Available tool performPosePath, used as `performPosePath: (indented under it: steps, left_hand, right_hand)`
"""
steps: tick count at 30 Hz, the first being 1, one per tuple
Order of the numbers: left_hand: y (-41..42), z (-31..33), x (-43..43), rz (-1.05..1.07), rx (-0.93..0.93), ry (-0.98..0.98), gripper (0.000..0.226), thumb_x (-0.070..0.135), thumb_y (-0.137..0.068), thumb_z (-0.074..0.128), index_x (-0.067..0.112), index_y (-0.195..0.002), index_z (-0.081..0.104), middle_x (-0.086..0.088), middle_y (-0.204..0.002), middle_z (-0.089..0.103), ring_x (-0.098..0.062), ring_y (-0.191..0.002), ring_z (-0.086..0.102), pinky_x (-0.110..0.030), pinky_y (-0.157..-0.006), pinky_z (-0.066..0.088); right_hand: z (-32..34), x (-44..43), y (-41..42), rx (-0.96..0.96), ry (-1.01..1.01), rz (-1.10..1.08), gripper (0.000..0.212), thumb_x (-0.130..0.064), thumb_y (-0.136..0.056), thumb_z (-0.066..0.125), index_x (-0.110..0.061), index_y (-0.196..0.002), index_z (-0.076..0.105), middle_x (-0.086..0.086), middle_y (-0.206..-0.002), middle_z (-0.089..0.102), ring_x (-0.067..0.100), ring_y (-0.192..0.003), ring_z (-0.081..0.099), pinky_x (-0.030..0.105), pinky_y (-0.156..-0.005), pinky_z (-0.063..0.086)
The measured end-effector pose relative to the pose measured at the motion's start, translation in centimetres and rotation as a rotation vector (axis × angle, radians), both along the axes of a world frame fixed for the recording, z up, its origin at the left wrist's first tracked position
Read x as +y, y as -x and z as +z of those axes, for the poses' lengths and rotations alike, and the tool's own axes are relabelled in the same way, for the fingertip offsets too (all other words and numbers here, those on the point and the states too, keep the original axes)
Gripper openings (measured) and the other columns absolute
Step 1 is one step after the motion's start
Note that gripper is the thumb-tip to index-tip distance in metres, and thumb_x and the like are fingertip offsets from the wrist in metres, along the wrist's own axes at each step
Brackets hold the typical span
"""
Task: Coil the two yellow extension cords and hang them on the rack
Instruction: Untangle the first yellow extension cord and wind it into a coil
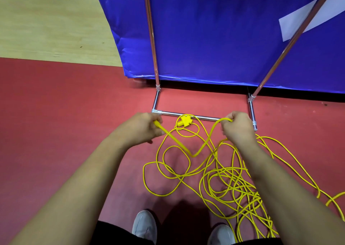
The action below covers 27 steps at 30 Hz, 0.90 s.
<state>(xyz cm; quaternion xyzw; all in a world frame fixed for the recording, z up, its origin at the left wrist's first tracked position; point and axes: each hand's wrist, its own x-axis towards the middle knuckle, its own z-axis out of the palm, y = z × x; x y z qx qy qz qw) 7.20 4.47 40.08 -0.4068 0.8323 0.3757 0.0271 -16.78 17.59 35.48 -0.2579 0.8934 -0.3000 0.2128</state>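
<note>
Yellow extension cord (224,179) lies in a loose tangle of loops on the red floor, mostly at the lower right. I cannot tell the two cords apart in the pile. My left hand (143,129) grips one end of a cord, and my right hand (237,127) grips the same cord further along. Between the hands the cord sags in a V. A yellow socket block (183,121) lies on the floor against the front bar of the metal rack (186,115). The rack's two poles rise in front of a blue sheet.
A blue sheet (214,30) hangs behind the rack, with a white patch at the upper right. Pale wooden floor (46,24) lies at the upper left, beyond the red mat. My two grey shoes (144,226) stand at the bottom edge, close to the cord pile.
</note>
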Motion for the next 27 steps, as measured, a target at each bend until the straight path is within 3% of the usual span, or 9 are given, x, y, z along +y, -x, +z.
performPosePath:
  steps: [2, 4, 8, 11, 14, 17, 20, 24, 27]
  left_hand:
    - [0.1, 0.7, 0.1, -0.042, -0.022, 0.143, 0.009, 0.027, -0.085, 0.068, 0.019, -0.088, 0.067, 0.003, -0.057, 0.069, -0.006, -0.049, 0.063, -0.024, -0.054, 0.051]
    - [0.3, 1.2, 0.1, -0.029, 0.017, 0.282, 0.021, 0.044, -0.083, 0.066, 0.024, -0.084, 0.069, 0.004, -0.046, 0.06, -0.008, -0.047, 0.056, -0.029, -0.057, 0.05]
    - [1.1, 1.5, 0.5, 0.049, 0.062, 0.33, 0.029, 0.059, -0.079, 0.063, 0.03, -0.081, 0.07, 0.005, -0.05, 0.054, -0.02, -0.057, 0.055, -0.034, -0.057, 0.049]
    - [1.0, 0.9, 0.3, 0.037, -0.088, 0.369, 0.028, 0.058, -0.08, 0.062, 0.035, -0.093, 0.073, 0.001, -0.077, 0.064, -0.028, -0.085, 0.059, -0.031, -0.074, 0.047]
    - [0.9, 0.5, 0.7, -0.087, -0.17, 0.461, 0.024, 0.053, -0.082, 0.063, 0.035, -0.092, 0.075, -0.007, -0.124, 0.048, -0.027, -0.117, 0.041, -0.033, -0.096, 0.033]
    - [1.7, 0.8, 1.4, -0.04, 0.149, -0.021, 0.018, 0.024, -0.093, 0.059, 0.01, -0.086, 0.068, -0.012, -0.102, 0.064, -0.028, -0.089, 0.063, -0.035, -0.075, 0.051]
    - [2.5, 1.4, 2.0, 0.202, 0.431, -0.509, 0.018, 0.005, -0.096, 0.044, 0.001, -0.09, 0.06, -0.003, -0.052, 0.049, -0.019, -0.041, 0.048, -0.021, -0.043, 0.035]
    - [2.2, 2.9, 1.6, 0.476, 0.852, -0.993, 0.017, 0.009, -0.094, 0.038, 0.005, -0.083, 0.05, 0.002, -0.05, 0.04, -0.015, -0.044, 0.046, -0.021, -0.047, 0.044]
    - [1.3, 2.7, 1.0, 0.501, 0.838, -0.952, 0.02, 0.013, -0.097, 0.038, 0.01, -0.082, 0.051, -0.006, -0.065, 0.061, -0.028, -0.07, 0.07, -0.029, -0.058, 0.056]
  right_hand:
    - [0.3, 0.0, -0.1, 0.127, -0.054, 0.133, 0.036, -0.005, -0.074, 0.058, -0.014, -0.108, 0.067, 0.015, -0.105, 0.068, 0.033, -0.096, 0.063, 0.035, -0.088, 0.051]
    - [1.5, -0.2, -1.1, -0.052, 0.128, 0.281, 0.038, -0.008, -0.082, 0.06, -0.014, -0.12, 0.064, 0.008, -0.12, 0.064, 0.024, -0.102, 0.06, 0.027, -0.093, 0.044]
    - [2.9, -0.3, -3.9, -0.502, 0.276, 0.672, 0.029, -0.03, -0.097, 0.055, -0.007, -0.109, 0.068, 0.004, -0.101, 0.073, 0.009, -0.094, 0.064, 0.02, -0.084, 0.047]
    - [2.3, -0.3, -4.2, -0.558, 0.271, 0.701, 0.02, -0.015, -0.095, 0.06, 0.004, -0.097, 0.064, 0.012, -0.067, 0.065, 0.018, -0.059, 0.06, 0.023, -0.054, 0.046]
    - [1.9, -0.5, -3.1, -0.439, 0.35, 0.559, 0.008, -0.008, -0.091, 0.063, -0.002, -0.091, 0.068, 0.0, -0.058, 0.059, 0.01, -0.049, 0.054, 0.021, -0.048, 0.043]
    - [2.1, -0.6, -2.6, -0.442, 0.455, 0.486, 0.012, -0.004, -0.091, 0.062, -0.012, -0.085, 0.068, -0.006, -0.056, 0.059, 0.006, -0.053, 0.054, 0.018, -0.053, 0.048]
    - [1.6, -0.4, -2.1, -0.446, 0.424, 0.472, 0.017, -0.007, -0.09, 0.065, -0.019, -0.078, 0.066, -0.006, -0.056, 0.059, 0.007, -0.054, 0.054, 0.02, -0.056, 0.048]
    - [0.1, 0.9, -0.3, -0.292, 0.14, 0.525, 0.026, -0.015, -0.091, 0.064, -0.016, -0.066, 0.057, -0.007, -0.051, 0.054, 0.002, -0.042, 0.038, 0.023, -0.045, 0.031]
    - [-0.5, 1.9, 0.9, -0.316, 0.192, 0.425, 0.009, -0.014, -0.09, 0.065, -0.015, -0.082, 0.063, 0.005, -0.063, 0.06, 0.012, -0.05, 0.04, 0.025, -0.05, 0.03]
